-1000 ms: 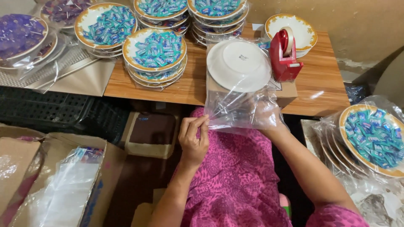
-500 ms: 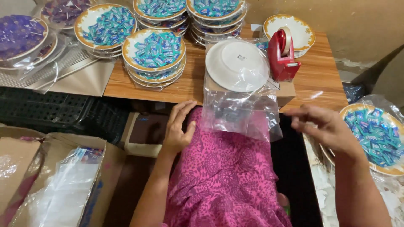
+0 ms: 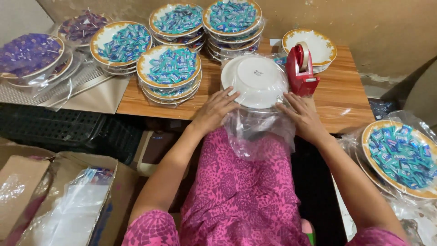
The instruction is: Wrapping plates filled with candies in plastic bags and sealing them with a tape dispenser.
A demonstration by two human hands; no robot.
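Fingers of the left hand (image 3: 214, 110) and right hand (image 3: 304, 119) lie spread, pressing the clear plastic bag (image 3: 261, 132) against the upturned white plate (image 3: 257, 81) at the table (image 3: 337, 102) edge. Risk: uneven pressure may slide the plate off (film looks slippery).

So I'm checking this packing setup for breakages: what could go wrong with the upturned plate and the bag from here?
1. The upturned white plate lies close to the table's front edge, with both hands pressing the clear bag beside it; a tug might drag it off.
2. The bag hangs loose over the lap and could snag or tear.
3. The red tape dispenser stands right by the plate; a nudge might knock it.
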